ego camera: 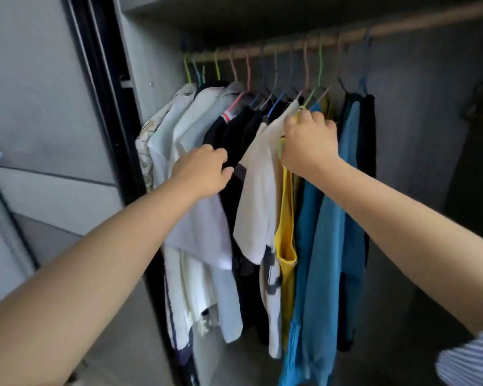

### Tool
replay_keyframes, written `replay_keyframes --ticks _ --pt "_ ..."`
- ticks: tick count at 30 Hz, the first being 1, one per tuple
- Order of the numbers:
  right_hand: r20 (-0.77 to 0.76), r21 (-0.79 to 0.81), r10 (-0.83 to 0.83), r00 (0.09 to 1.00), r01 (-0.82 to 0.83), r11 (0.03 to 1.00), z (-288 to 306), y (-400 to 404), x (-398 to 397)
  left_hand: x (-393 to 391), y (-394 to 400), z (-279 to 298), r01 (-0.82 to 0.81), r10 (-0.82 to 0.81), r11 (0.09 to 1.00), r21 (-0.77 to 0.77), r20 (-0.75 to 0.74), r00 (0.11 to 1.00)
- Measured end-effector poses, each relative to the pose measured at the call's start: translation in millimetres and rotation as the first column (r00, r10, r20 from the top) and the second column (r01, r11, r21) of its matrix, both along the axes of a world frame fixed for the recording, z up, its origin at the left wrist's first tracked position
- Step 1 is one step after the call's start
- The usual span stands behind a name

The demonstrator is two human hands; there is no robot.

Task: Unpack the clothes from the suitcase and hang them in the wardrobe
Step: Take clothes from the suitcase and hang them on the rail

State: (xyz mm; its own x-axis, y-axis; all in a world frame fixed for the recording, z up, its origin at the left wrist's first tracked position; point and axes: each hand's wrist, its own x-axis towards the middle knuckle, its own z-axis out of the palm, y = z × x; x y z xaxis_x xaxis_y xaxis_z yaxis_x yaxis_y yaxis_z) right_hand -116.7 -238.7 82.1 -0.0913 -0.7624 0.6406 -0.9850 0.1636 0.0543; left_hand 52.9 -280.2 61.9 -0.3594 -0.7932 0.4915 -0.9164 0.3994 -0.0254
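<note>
Open wardrobe (156, 45) with pale inner walls and a dark sliding-door frame (106, 87) at its left edge; a wooden rail (346, 37) runs across the top under a shelf. A row of garments hangs from the rail on thin coloured wire hangers (217, 66), packed close together. From left to right: a group of white and pale shirts (179, 129), several black garments (240, 126), a cream T-shirt (260, 196) with a dark print near its hem, a yellow top (286, 232), long blue garments (326, 232), and a dark garment (370, 135) at the far right of the row. The left hand (204, 171) reaches in at the boundary between the pale shirts and the black garments, fingers curled over the shoulder of a black garment. The right hand (308, 143) is closed around a green hanger (282, 144) at the shoulder of the yellow top, between the cream T-shirt and the blue garments; this hanger's hook lies on the rail. A striped sleeve (471, 358) shows at the lower right corner. The suitcase is out of view.
</note>
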Motion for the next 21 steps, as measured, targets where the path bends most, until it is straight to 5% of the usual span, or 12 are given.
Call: replay_keyframes --ticks 3,8,15,21 --pt "-0.223 -0.16 0.182 0.958 -0.22 0.962 -29.1 11.1 58.4 59.5 28.8 -25.4 -0.127 0.121 0.986 0.108 0.062 0.991" --pt "-0.192 -0.067 0.622 0.759 -0.642 0.764 -81.4 39.1 175.9 182.9 95.4 -77.8 -0.335 0.333 0.912 0.235 0.051 0.942" --pt "-0.033 0.269 0.805 0.592 -0.771 0.578 -163.8 62.6 316.4 329.4 200.8 -165.7 -0.655 0.691 0.653 0.379 0.057 0.721" --pt "0.153 0.477 0.902 0.404 -0.829 0.291 -247.2 100.2 417.5 396.0 294.5 -240.1 -0.793 0.854 0.365 0.488 0.164 0.494"
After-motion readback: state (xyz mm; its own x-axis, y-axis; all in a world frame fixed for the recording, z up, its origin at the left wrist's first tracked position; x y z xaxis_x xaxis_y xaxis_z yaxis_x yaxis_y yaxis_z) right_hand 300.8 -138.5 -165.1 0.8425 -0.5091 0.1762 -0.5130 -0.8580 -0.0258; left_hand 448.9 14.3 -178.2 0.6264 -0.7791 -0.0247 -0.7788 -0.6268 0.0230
